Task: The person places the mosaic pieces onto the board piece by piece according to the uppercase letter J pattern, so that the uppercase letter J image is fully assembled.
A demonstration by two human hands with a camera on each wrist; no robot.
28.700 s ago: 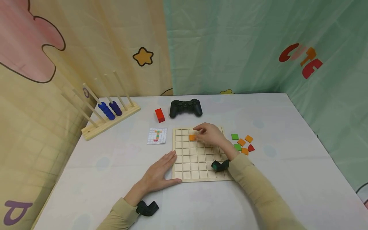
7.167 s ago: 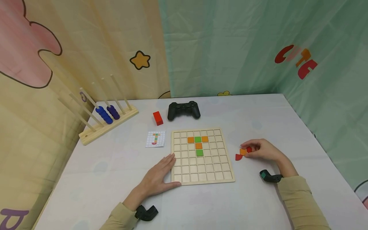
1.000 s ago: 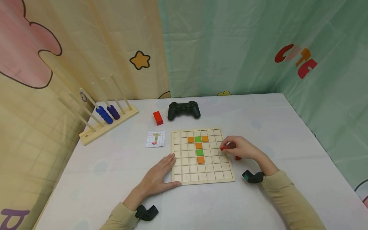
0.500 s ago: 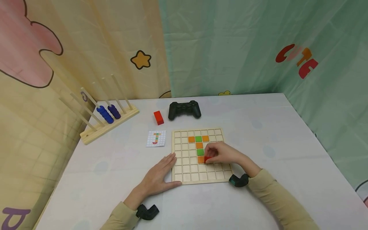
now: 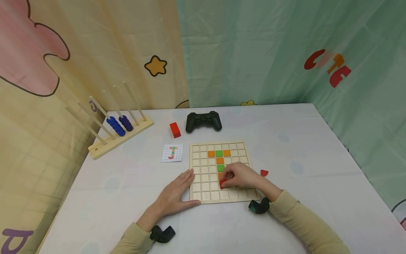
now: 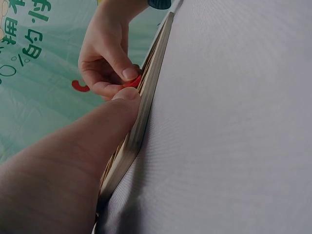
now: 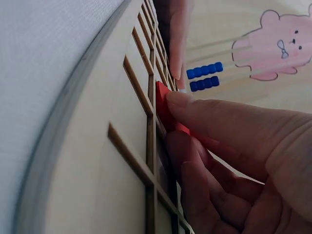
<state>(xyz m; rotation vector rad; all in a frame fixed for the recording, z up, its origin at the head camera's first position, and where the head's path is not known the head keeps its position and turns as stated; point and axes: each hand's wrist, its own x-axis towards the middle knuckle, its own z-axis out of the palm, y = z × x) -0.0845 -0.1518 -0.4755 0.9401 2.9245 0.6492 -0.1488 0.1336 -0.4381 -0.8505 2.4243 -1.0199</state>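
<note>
My right hand pinches a red tile between thumb and fingers, low over the wooden grid board. In the head view the tile sits just below a partly covered orange tile. Above it on the board are a green tile, an orange tile, and a top row with a green tile between two orange ones. My left hand lies with fingers extended, fingertips and thumb at the board's left edge. Right of the board lies a red quarter-round tile.
A pattern card with a coloured J-shaped figure lies left of the board. Behind are a red block, a black game controller and a wooden peg rack with blue beads. Curtains stand behind the table.
The right hand has carried the red tile leftward onto the board, then down below the lowest orange tile. More orange and green tiles lie on the board than earlier. The left hand stays put.
</note>
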